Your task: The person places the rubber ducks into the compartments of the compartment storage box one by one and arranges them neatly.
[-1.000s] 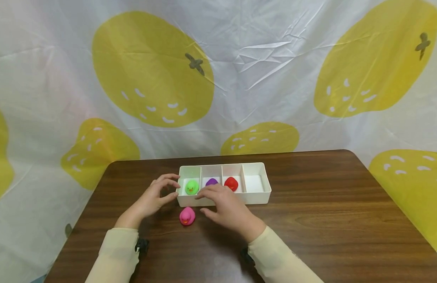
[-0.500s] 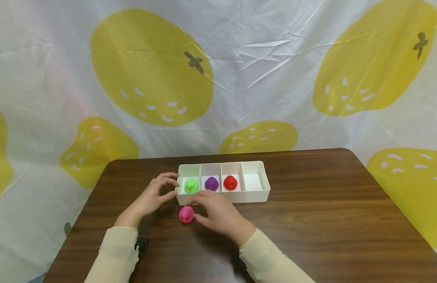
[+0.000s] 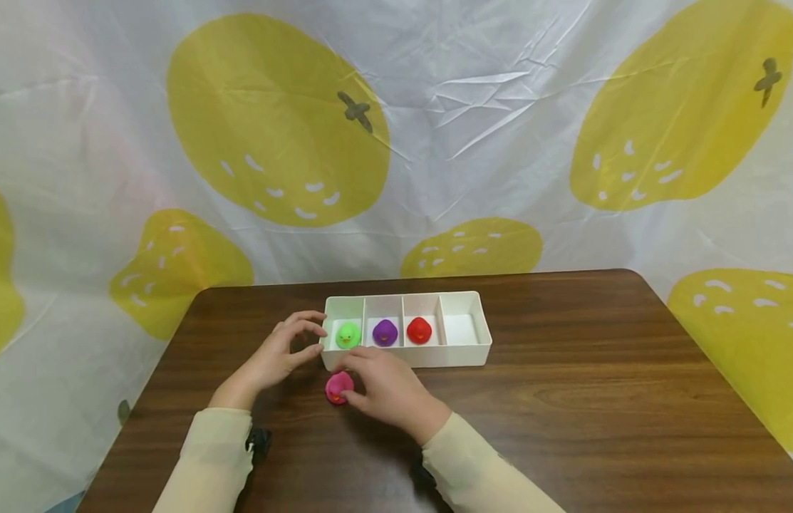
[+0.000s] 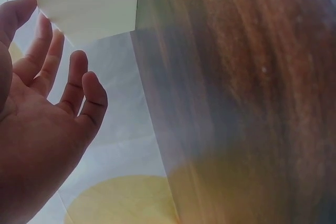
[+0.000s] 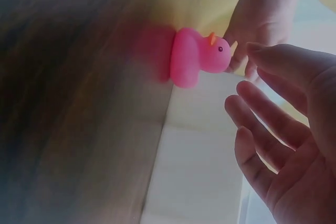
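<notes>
A pink toy duck (image 3: 335, 387) stands on the table in front of a white divided box (image 3: 405, 358). My right hand (image 3: 386, 385) reaches over it from the right, thumb and fingers spread on either side. In the right wrist view a gap shows between the fingertips and the duck's head. Fingertips of my left hand (image 3: 277, 360) rest against the box's left end, fingers apart and gently bent. Inside the box, from the left, sit a green duck (image 3: 348, 335), a purple duck (image 3: 385, 333) and a red duck (image 3: 419, 330), each in its own compartment.
The box's far right compartment (image 3: 461, 330) holds nothing. Under everything is a dark brown wooden table (image 3: 595, 399). A white cloth with yellow fruit prints (image 3: 486, 178) hangs just behind its back edge.
My right hand has moved left and toward me, from in front of the purple duck's compartment to the pink duck. My left hand stays at the box's left end.
</notes>
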Motion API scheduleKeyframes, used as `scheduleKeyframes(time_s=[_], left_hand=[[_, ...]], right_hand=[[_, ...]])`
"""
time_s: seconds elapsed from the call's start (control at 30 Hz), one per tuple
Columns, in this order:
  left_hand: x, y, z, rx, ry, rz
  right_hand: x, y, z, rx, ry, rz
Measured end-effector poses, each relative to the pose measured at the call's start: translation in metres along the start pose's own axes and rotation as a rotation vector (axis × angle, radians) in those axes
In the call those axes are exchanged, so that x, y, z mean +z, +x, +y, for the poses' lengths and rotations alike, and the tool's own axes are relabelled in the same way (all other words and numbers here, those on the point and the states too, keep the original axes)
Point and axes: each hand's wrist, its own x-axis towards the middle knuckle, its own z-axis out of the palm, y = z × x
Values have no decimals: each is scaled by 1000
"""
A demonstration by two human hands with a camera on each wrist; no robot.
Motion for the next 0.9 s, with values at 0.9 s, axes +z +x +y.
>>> scheduleKeyframes(time_s=[0.9], left_hand=[[0, 1, 1, -17, 5, -8]], right_hand=[[13, 10, -6, -10, -84, -38]])
